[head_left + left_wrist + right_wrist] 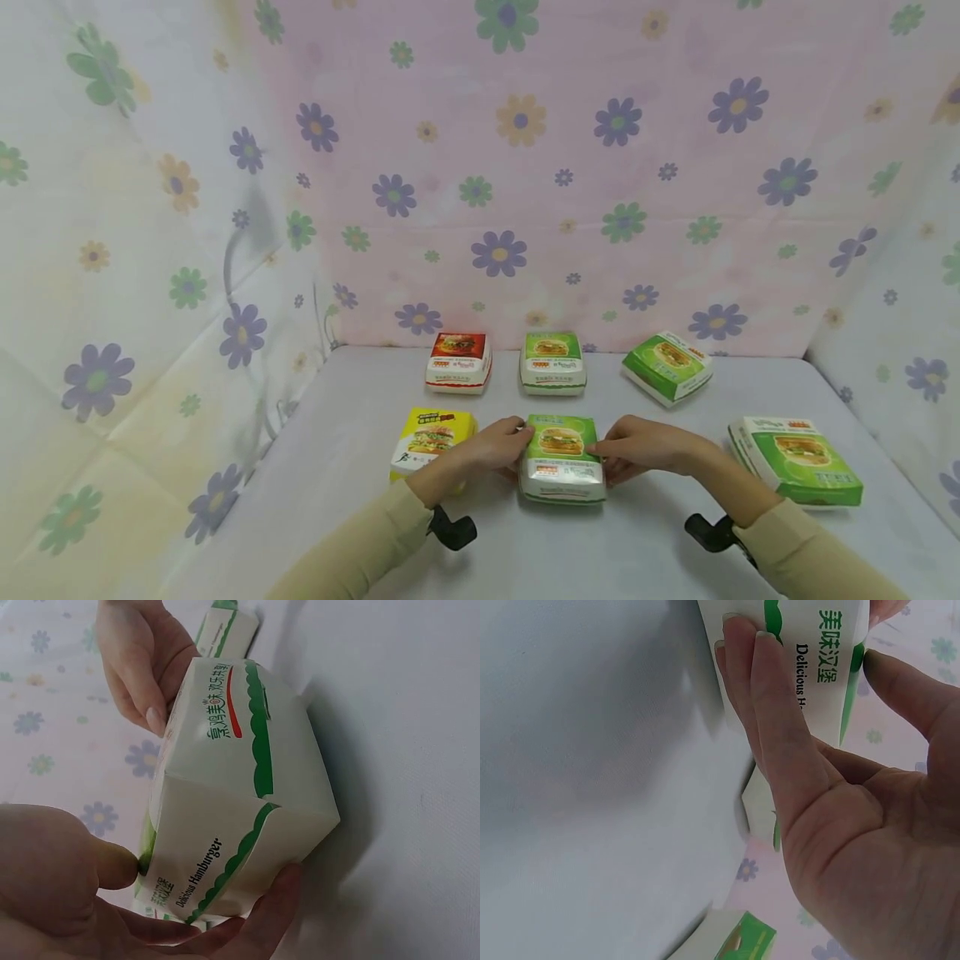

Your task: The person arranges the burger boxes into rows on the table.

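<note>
A green-and-white hamburger box sits toward the front middle of the table between both hands. My left hand holds its left side, thumb at the top edge and fingers along the lower side in the left wrist view. On the opposite side my right hand grips the box, its thumb at the top edge and fingers against the side wall. The lid is closed, with green scalloped trim on its flap. Just left of the left hand is a yellow burger box, partly hidden by that arm.
A red burger box and a green one stand at the back. Another green box lies turned at the back right, and a larger-looking one is at right. Flowered cloth hangs behind the white table.
</note>
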